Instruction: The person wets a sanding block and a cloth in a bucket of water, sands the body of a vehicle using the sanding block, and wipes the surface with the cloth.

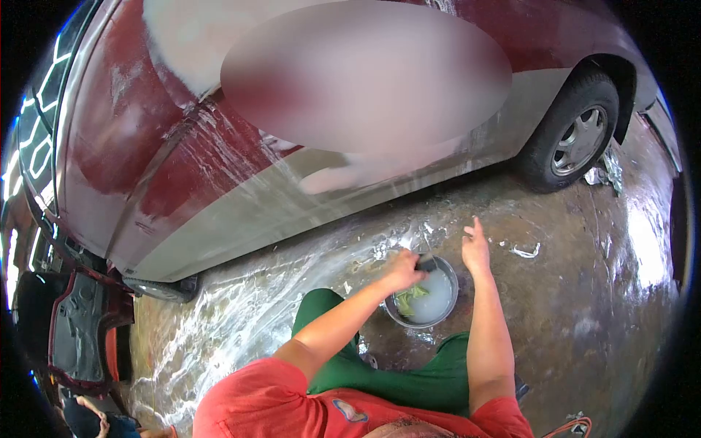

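My left hand (404, 271) is closed around a dark block (426, 263), a small angular thing held at the upper left rim of the bucket. Below it stands the round grey bucket (454, 299), holding cloudy whitish water (436, 298) and a crumpled green cloth (410, 298). To the right of the bucket, my right hand (475, 247) is raised with its fingers stretched and apart, nothing in it. My knees in green trousers (319, 312) are bent on either side of the bucket.
A maroon and grey car (292, 193) with whitish sanded patches spans the far side, its wheel (580, 139) at the right. Wet floor (241, 328) has milky streaks. Crumpled foil-like scrap (607, 175) lies by the wheel. At the lower left are a car panel (79, 328) and another person (91, 416).
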Motion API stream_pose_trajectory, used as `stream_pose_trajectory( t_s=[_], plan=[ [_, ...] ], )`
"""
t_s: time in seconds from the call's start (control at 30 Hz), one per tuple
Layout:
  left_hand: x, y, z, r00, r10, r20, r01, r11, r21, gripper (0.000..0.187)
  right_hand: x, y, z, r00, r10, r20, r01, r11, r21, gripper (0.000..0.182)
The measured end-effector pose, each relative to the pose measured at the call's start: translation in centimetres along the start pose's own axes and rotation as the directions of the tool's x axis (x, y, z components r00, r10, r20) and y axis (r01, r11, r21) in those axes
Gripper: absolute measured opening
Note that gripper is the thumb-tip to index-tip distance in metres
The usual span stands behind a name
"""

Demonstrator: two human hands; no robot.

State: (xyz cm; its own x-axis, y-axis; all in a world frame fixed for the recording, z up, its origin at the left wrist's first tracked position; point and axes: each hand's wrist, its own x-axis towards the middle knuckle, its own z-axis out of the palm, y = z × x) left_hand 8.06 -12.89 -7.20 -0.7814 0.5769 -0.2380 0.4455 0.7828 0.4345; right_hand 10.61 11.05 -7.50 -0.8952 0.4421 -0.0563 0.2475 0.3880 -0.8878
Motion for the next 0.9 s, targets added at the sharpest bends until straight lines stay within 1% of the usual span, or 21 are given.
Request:
stream_pose_trajectory(
  t_s=[0.03,0.07,0.1,0.13,0.2,0.27,0.3,0.33,0.43,0.53,0.57,0.6,0.63,0.67,0.7,0.73,0.77,0.8,0.83,0.87,0.9],
  plan=[
    [-0.9,1.5,-0.2,0.988,-0.028,0.154,0.011,0.994,0.111,0.06,0.5,1.1,-0.2,0.998,0.023,-0.056,-0.021,0.999,0.033,0.071],
    [-1.5,3.4,-0.1,0.952,-0.088,0.295,-0.018,0.94,0.339,0.061,0.7,2.3,0.0,0.998,0.036,-0.06,-0.034,0.999,0.026,0.071],
    [0.0,2.7,2.0,0.836,-0.171,0.522,-0.039,0.929,0.367,0.065,0.5,2.3,-0.2,0.997,0.05,-0.064,-0.049,0.999,0.019,0.071],
    [0.1,1.6,5.0,0.874,-0.079,0.479,-0.147,0.897,0.417,0.061,0.2,2.2,-0.4,0.996,0.063,-0.069,-0.063,0.998,0.011,0.071],
    [3.1,-1.5,12.1,0.759,-0.073,0.646,-0.315,0.828,0.464,0.048,-1.1,0.4,-0.2,0.998,0.055,-0.025,-0.055,0.998,-0.011,0.071],
    [3.7,-0.8,13.5,0.758,-0.058,0.65,-0.331,0.824,0.46,0.045,-1.8,-0.8,0.3,0.997,0.075,0.028,-0.074,0.997,-0.011,0.071],
    [4.0,-0.6,13.9,0.758,-0.051,0.65,-0.338,0.822,0.459,0.043,-1.8,-0.6,0.9,0.999,0.033,0.038,-0.033,0.999,0.002,0.071],
    [4.0,-0.6,14.2,0.757,-0.049,0.651,-0.341,0.821,0.458,0.041,-1.7,-0.4,1.1,0.999,0.028,0.043,-0.028,1.0,-0.005,0.071],
    [2.4,-1.4,14.9,0.754,-0.066,0.653,-0.315,0.837,0.448,0.036,-2.3,-0.8,1.6,0.995,0.034,0.095,-0.033,0.999,-0.009,0.07],
    [0.6,-0.6,14.0,0.747,-0.071,0.66,-0.308,0.844,0.439,0.033,-1.5,0.3,2.7,0.997,0.008,0.073,0.001,0.994,-0.114,0.069],
    [0.0,-0.5,12.4,0.775,-0.022,0.631,-0.336,0.833,0.441,0.036,-1.3,0.5,3.2,0.996,0.014,0.086,-0.004,0.994,-0.113,0.068],
    [-1.3,-1.2,9.3,0.862,0.107,0.495,-0.318,0.875,0.365,0.037,-1.1,0.5,3.5,0.995,0.019,0.097,-0.008,0.994,-0.113,0.066],
    [-2.5,-1.7,5.6,0.919,0.218,0.328,-0.316,0.905,0.285,0.039,-0.8,0.4,3.9,0.994,0.022,0.107,-0.01,0.994,-0.112,0.064],
    [-2.9,1.9,-0.9,0.933,0.114,0.34,-0.259,0.87,0.419,0.043,-0.5,0.7,4.4,0.992,0.006,0.126,0.011,0.991,-0.131,0.064],
    [-3.8,1.4,-6.2,0.898,0.423,0.119,-0.437,0.838,0.326,0.042,-0.1,1.2,5.0,0.989,-0.01,0.146,0.032,0.988,-0.149,0.064],
    [-4.6,2.8,-12.8,0.87,0.49,0.058,-0.467,0.779,0.419,0.042,0.3,1.5,5.6,0.986,-0.025,0.165,0.053,0.985,-0.167,0.064],
    [-5.5,3.8,-18.7,0.763,0.633,-0.127,-0.507,0.71,0.489,0.043,0.6,1.7,6.2,0.982,-0.04,0.184,0.073,0.981,-0.178,0.064],
    [-6.6,6.3,-24.8,0.792,0.594,-0.144,-0.425,0.705,0.568,0.047,0.7,1.8,6.7,0.978,-0.052,0.203,0.092,0.978,-0.189,0.063],
    [-8.1,8.2,-29.7,0.75,0.608,-0.261,-0.314,0.675,0.668,0.05,0.6,1.9,6.8,0.974,-0.061,0.219,0.106,0.974,-0.202,0.063],
    [-8.5,9.4,-34.2,0.717,0.614,-0.33,-0.23,0.656,0.719,0.053,0.3,1.6,6.7,0.972,-0.056,0.23,0.107,0.971,-0.216,0.064],
    [-8.8,10.0,-38.4,0.572,0.732,-0.371,-0.133,0.529,0.838,0.054,0.0,1.1,6.8,0.97,-0.048,0.237,0.103,0.968,-0.227,0.066]
  ],
)
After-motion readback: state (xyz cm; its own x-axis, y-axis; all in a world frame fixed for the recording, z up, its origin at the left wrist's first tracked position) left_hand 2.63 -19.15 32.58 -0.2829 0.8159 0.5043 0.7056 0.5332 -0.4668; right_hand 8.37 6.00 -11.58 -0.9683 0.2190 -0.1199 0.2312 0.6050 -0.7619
